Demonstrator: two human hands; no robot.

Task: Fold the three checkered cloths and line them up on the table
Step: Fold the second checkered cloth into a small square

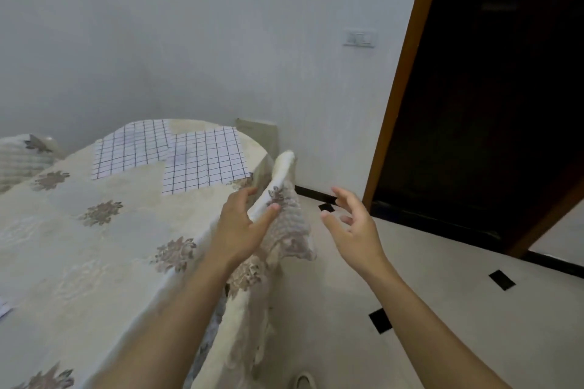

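Beside the surface (94,246), both hands, left hand (241,227) and right hand (354,227), spread empty; reaching risks dragging 2 overlapping checkered cloths (170,155) askew.

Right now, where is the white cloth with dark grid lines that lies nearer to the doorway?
It lies flat at the table's far right end, overlapping the other checkered cloth on its left, beyond the left hand.

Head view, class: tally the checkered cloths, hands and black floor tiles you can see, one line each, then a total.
Checkered cloths: 2
Hands, left hand and right hand: 2
Black floor tiles: 3
Total: 7
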